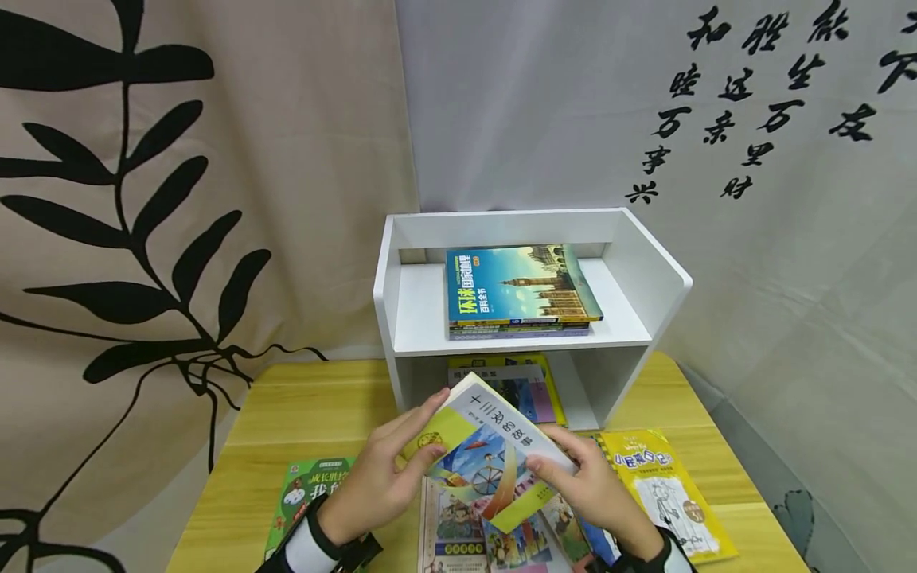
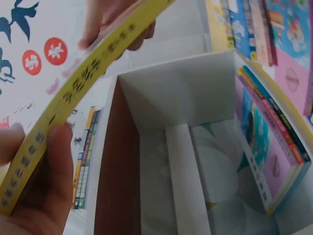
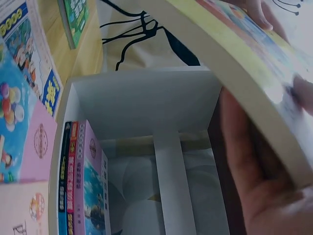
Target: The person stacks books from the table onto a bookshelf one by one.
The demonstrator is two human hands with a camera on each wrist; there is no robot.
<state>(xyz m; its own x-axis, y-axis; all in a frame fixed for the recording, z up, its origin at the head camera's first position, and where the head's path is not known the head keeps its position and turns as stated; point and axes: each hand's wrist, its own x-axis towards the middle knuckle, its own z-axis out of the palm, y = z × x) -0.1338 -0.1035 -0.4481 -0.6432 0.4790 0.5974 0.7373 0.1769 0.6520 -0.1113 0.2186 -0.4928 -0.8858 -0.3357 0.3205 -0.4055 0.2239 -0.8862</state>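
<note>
Both hands hold a paperback book (image 1: 490,458) tilted in front of the shelf, its illustrated cover facing up. My left hand (image 1: 383,473) grips the left edge with the thumb on the cover. On the opposite edge my right hand (image 1: 591,485) grips it, thumb also on the cover. The left wrist view shows the book's yellow spine (image 2: 78,88); the pale page edges (image 3: 234,78) appear in the right wrist view. Just behind is a white two-tier shelf (image 1: 523,344), with stacked books (image 1: 512,290) on its upper tier and more books (image 1: 530,394) on the lower one.
A yellow book (image 1: 669,493) lies on the wooden table (image 1: 315,406) at the right, and a green book (image 1: 290,497) at the left, partly behind the left arm. Several comic-style books (image 1: 454,529) lie beneath the held book. A curtain (image 1: 322,199) hangs behind.
</note>
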